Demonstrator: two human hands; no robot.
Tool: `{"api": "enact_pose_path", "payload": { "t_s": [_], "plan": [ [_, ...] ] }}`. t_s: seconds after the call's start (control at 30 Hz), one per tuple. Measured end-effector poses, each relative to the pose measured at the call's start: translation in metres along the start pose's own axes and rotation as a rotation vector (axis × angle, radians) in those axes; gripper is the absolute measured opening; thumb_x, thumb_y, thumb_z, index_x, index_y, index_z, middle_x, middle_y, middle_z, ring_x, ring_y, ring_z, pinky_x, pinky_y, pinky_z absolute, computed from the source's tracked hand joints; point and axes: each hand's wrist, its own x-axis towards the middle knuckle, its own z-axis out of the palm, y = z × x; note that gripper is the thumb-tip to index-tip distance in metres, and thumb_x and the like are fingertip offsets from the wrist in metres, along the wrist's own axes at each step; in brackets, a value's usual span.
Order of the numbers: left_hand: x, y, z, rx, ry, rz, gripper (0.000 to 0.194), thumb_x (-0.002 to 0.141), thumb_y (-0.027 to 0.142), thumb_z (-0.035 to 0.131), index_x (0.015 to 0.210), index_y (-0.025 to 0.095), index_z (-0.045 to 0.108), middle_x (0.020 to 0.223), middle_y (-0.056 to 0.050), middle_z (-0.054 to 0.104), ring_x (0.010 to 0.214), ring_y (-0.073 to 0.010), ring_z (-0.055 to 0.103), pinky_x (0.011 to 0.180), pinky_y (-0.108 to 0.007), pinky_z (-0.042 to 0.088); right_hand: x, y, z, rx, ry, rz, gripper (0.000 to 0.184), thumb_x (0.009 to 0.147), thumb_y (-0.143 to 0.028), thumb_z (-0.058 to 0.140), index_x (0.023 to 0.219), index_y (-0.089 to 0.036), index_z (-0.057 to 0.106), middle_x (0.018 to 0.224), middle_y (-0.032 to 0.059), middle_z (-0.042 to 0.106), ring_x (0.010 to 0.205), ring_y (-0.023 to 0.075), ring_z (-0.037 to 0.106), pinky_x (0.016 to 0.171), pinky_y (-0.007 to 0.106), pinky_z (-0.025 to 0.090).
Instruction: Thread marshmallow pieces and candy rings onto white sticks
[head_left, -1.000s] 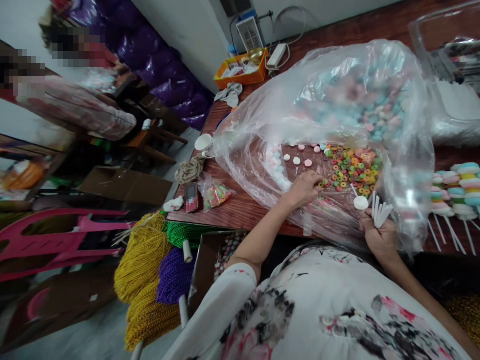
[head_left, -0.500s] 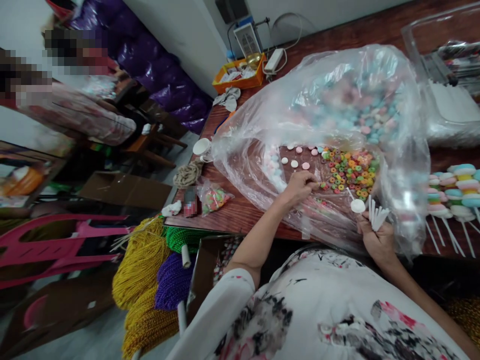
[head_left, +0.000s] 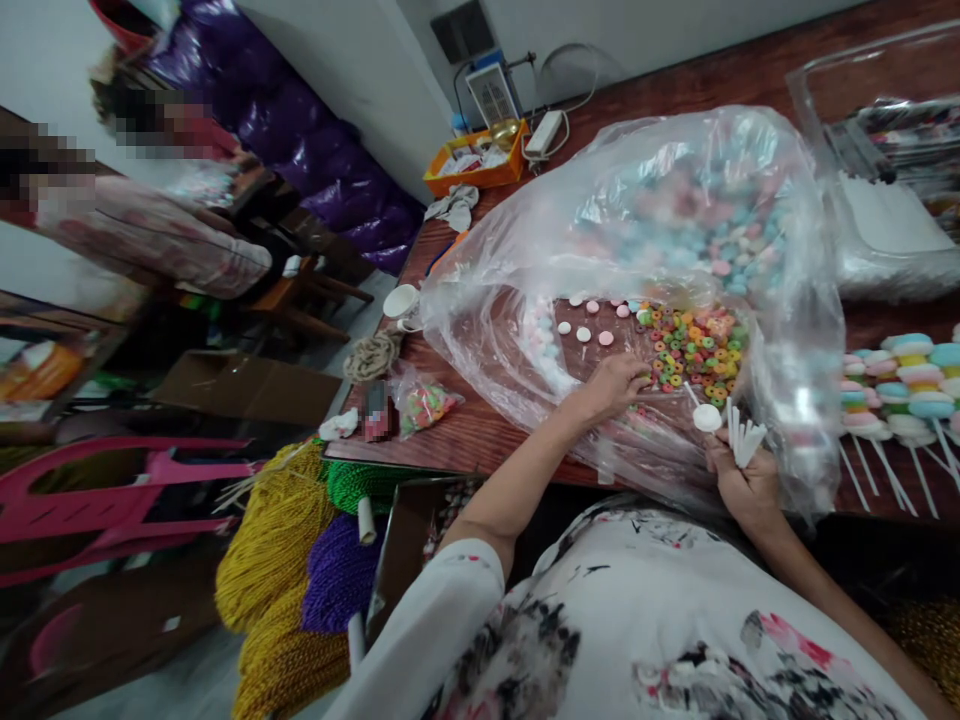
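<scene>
The person's left hand reaches forward, palm down, fingers bent at the near edge of a pile of small multicoloured ring-shaped pieces; whether they pinch one cannot be told. The right hand is clenched around a bundle of slim white sticks, with a round white disc threaded on a stick at its thumb. A large clear plastic bag surrounds the pile, pastel discs inside it. Pastel stacks on white sticks lie to the right. Far left, a small dark-red object has its surface blurred beyond reading
</scene>
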Motion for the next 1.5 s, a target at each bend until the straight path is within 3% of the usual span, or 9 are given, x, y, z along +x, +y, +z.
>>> {"api": "enact_pose_path", "payload": {
  "t_s": [0.27,0.4,0.5,0.67,1.03,1.13,1.23,1.37,1.5],
  "plan": [
    [-0.018,0.013,0.005,0.037,0.131,-0.024,0.018,0.089,0.014,0.055,0.090,0.017,0.073,0.098,-0.010,0.069,0.098,-0.0202,0.062,0.094,-0.038,0.050,-0.002,0.009,0.000,-0.037,-0.013,-0.042,0.031,0.091,-0.034,0.060,0.064,-0.019,0.055,0.054,-0.0038,0.049,0.050,0.0108,0.044,0.053,0.026,0.036],
    [-0.028,0.022,0.008,-0.476,0.334,-0.195,0.009,0.082,0.023,0.068,0.085,0.017,0.073,0.089,-0.006,0.073,0.081,-0.0153,0.065,0.081,-0.033,0.055,0.000,0.006,-0.002,-0.117,-0.047,-0.108,0.020,0.091,-0.029,0.058,0.074,-0.019,0.064,0.057,-0.0029,0.053,0.050,0.0114,0.047,0.052,0.025,0.039],
    [-0.037,0.035,0.006,-0.921,0.454,-0.398,0.025,0.070,0.035,0.080,0.084,0.015,0.073,0.080,-0.003,0.073,0.064,-0.0107,0.062,0.064,-0.027,0.054,0.004,-0.001,-0.002,-0.225,-0.123,-0.221,0.016,0.088,-0.022,0.056,0.088,-0.020,0.071,0.065,-0.0005,0.064,0.051,0.0130,0.054,0.055,0.026,0.044],
    [-0.051,0.050,0.001,-1.257,0.526,-0.459,0.036,0.058,0.037,0.089,0.080,0.015,0.072,0.075,0.000,0.070,0.057,-0.0085,0.060,0.056,-0.024,0.054,0.008,-0.009,0.001,-0.326,-0.179,-0.280,0.027,0.084,-0.016,0.051,0.098,-0.021,0.074,0.079,0.0027,0.074,0.061,0.0176,0.066,0.061,0.027,0.050],
    [-0.064,0.050,0.008,-0.630,0.743,0.008,0.006,0.079,0.019,0.077,0.085,0.020,0.077,0.084,-0.004,0.074,0.081,-0.0122,0.068,0.075,-0.026,0.056,-0.002,-0.011,0.003,-0.448,-0.159,-0.380,0.040,0.074,-0.008,0.046,0.102,-0.017,0.073,0.092,0.0064,0.078,0.069,0.0198,0.073,0.064,0.028,0.056],
    [-0.064,0.056,0.008,-0.696,0.733,-0.019,0.006,0.077,0.021,0.079,0.082,0.019,0.077,0.083,-0.005,0.074,0.081,-0.0132,0.068,0.075,-0.026,0.056,-0.003,-0.010,0.003,-0.425,-0.152,-0.387,0.041,0.074,-0.005,0.045,0.101,-0.018,0.073,0.089,0.0044,0.078,0.063,0.0177,0.072,0.060,0.025,0.056],
    [-0.063,0.059,0.007,-0.978,0.670,-0.195,0.014,0.074,0.030,0.081,0.073,0.018,0.075,0.079,-0.002,0.071,0.070,-0.0111,0.066,0.068,-0.025,0.056,-0.003,-0.009,0.004,-0.368,-0.142,-0.412,0.042,0.074,-0.004,0.046,0.103,-0.019,0.072,0.092,0.0034,0.078,0.066,0.0178,0.073,0.061,0.025,0.057],
    [-0.060,0.067,0.013,-1.385,0.438,-0.473,0.039,0.059,0.035,0.090,0.090,0.018,0.075,0.074,0.001,0.068,0.056,-0.0078,0.059,0.056,-0.022,0.050,-0.001,-0.009,0.007,-0.301,-0.089,-0.520,0.041,0.074,-0.004,0.046,0.104,-0.019,0.070,0.093,0.0052,0.078,0.072,0.0192,0.074,0.065,0.027,0.058],
    [-0.059,0.080,0.024,-1.344,0.235,-0.410,0.039,0.061,0.045,0.088,0.087,0.017,0.078,0.081,-0.003,0.070,0.064,-0.0108,0.061,0.061,-0.025,0.051,0.001,-0.010,0.004,-0.247,-0.085,-0.499,0.035,0.076,-0.004,0.047,0.098,-0.020,0.071,0.083,0.0033,0.076,0.063,0.0172,0.070,0.062,0.026,0.057]
  ]
}}
